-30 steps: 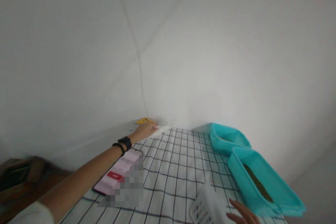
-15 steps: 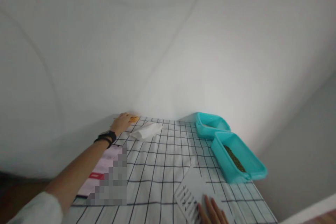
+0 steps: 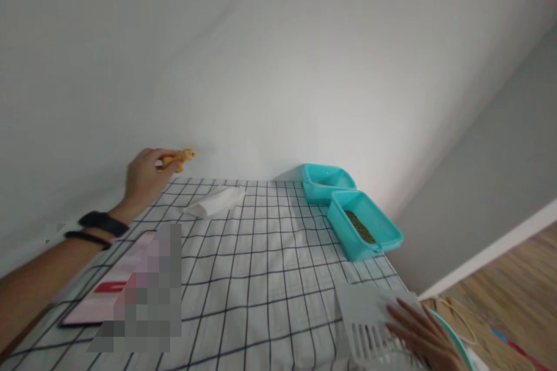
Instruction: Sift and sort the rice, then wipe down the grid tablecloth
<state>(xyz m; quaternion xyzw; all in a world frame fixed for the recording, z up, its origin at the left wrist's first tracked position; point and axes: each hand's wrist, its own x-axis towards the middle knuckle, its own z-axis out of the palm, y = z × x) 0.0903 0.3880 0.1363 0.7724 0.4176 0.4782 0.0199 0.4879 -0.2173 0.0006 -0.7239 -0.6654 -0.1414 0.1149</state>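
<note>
My left hand (image 3: 148, 171) is raised above the back left of the table, close to the wall. Its thumb and fingers pinch a small orange-yellow lumpy object (image 3: 179, 160) whose kind I cannot make out. At the lower right, my right hand (image 3: 420, 330) has its fingers stretched out and slightly blurred. They lie over the edge of a flat white slotted piece (image 3: 363, 304), its row of slots toward me. A folded white cloth or paper (image 3: 217, 202) lies on the table, nearer to my left hand.
Two turquoise tubs (image 3: 329, 175) (image 3: 378, 223) stand at the back right; the nearer holds greenish-brown grains (image 3: 360, 227). A pink sheet (image 3: 117, 278), partly pixelated, lies left on the checked tablecloth (image 3: 261, 278). A turquoise rim (image 3: 450, 330) shows beside my right hand. A wall (image 3: 261, 69) closes the back.
My left hand has lifted the orange-yellow object off the back of the table. The white slotted piece has turned and lies farther right with my right hand. The view has shifted right.
</note>
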